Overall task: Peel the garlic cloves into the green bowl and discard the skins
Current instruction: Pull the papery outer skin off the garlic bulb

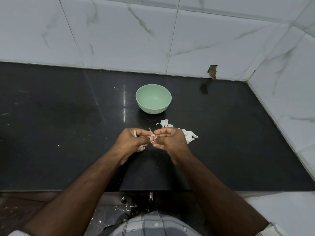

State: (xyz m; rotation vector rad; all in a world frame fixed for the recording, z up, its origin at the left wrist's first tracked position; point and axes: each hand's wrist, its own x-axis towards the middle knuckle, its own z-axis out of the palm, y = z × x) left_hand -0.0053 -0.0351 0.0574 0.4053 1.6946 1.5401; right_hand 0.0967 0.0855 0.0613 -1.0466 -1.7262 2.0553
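A: Both hands were up over the black tabletop (68,116), right in the middle. The left hand (131,142) had its fingers (141,132) curled in, gripping a garlic clove (152,138) at their tips.

B: And more garlic showed pale under that palm, at the lower edge, plus a sliver poking out by the knuckles. How many pieces, I couldn't tell.

A: The right hand (170,140) was the busy one. Thumb and forefinger pressed together, pinching a bit of skin at the clove's top, the other fingers loosely curled below.

B: Pose-wise, both forearms came in from the bottom corners and met in a V, wrists slightly raised, knuckles facing up at the camera.

A: The green bowl (153,101) sat upright beyond the hands, well apart from them, and I saw nothing inside it.

B: White garlic skins (188,134) lay loose on the tabletop just beside the right hand, with another scrap (164,123) between the hands and the bowl. White marble-look tiles (153,31) stood behind it all.
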